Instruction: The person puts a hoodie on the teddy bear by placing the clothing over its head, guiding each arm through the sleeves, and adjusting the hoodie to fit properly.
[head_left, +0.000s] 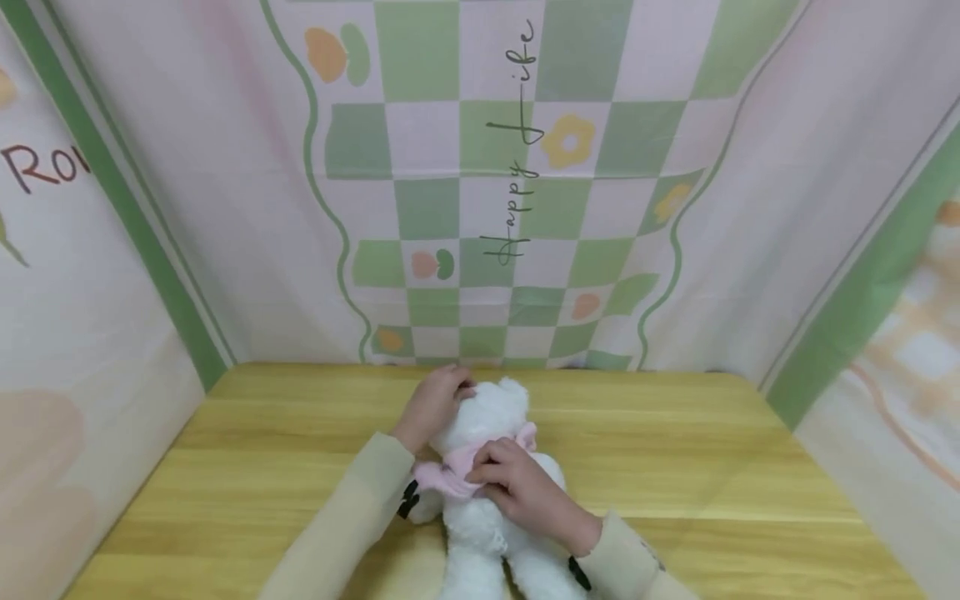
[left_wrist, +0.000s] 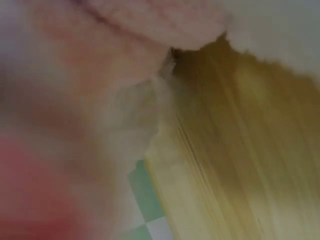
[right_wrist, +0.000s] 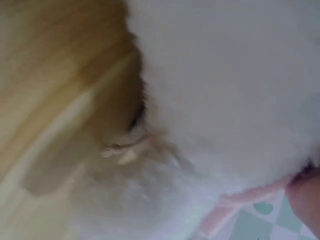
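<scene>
A white plush toy (head_left: 476,533) with fluffy fur and small round ears lies on the wooden table, head toward the back wall. Round its neck is a pink scarf (head_left: 442,478), whose end sticks out to the left. My left hand (head_left: 433,407) grips the left side of the toy's head, its curled fingertips partly hidden. At the neck, my right hand (head_left: 525,492) pinches the scarf between thumb and fingers. White fur (right_wrist: 225,90) fills much of the right wrist view, with a strip of pink scarf (right_wrist: 240,200) below. The left wrist view is blurred by skin close up.
The wooden table (head_left: 660,450) extends to both sides of the toy. A curtain (head_left: 495,200) with green checks and lettering hangs behind its far edge, and printed cloths hang left and right. A black strap (head_left: 408,498) shows beside the left sleeve.
</scene>
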